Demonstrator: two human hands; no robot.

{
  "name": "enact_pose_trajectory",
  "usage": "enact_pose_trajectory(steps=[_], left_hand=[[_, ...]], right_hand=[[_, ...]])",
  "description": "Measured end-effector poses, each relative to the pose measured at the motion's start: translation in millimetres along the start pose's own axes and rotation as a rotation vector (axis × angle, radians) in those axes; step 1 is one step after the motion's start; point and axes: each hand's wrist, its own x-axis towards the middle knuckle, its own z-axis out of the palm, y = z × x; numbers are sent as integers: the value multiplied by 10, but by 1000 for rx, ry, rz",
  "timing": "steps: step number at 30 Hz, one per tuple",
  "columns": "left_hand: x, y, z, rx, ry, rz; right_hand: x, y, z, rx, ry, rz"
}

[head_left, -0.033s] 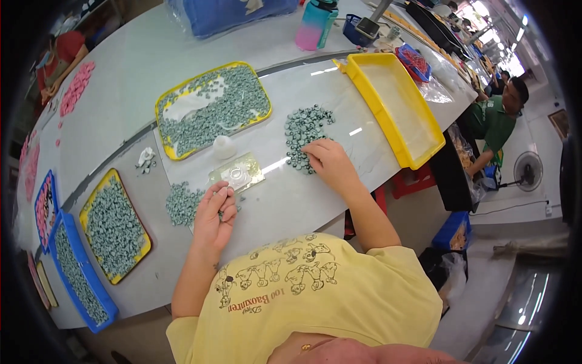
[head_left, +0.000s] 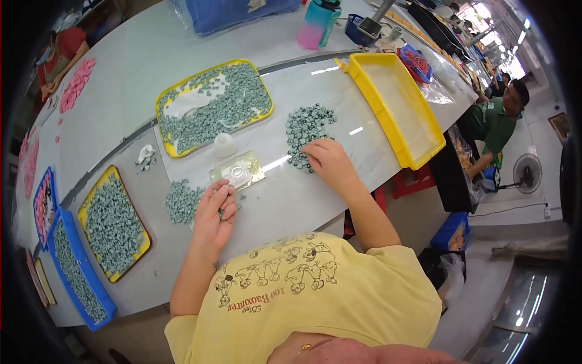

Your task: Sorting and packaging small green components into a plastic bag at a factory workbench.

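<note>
My left hand [head_left: 215, 212] lies on the white table next to a small heap of green round pieces [head_left: 180, 201]. Its fingers are curled together, and a green piece shows under the thumb. Just beyond its fingertips lies a clear plastic blister sheet [head_left: 237, 171]. My right hand [head_left: 327, 162] reaches forward with bent fingers. The tips touch the near edge of a larger spread of green pieces [head_left: 306, 126], and what they pinch is hidden.
A yellow tray [head_left: 162, 118] full of green pieces sits ahead on the left, with a small white cap [head_left: 225, 144] beside it. An empty yellow tray [head_left: 370, 76] is on the right. More trays of green pieces [head_left: 115, 227] line the left edge. Another person [head_left: 500, 121] sits far right.
</note>
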Motion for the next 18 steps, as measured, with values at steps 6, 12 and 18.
enact_pose_trajectory(steps=[6,12,18], left_hand=[[21,49,-47,28,10,-81],[-98,-319,41,-13,-76,-106],[-254,-628,410,121,-2,24]], right_hand=[[95,-132,185,-142,-104,-109],[-21,147,116,-293,-289,-107],[-202,238,-256,-250,-340,51]])
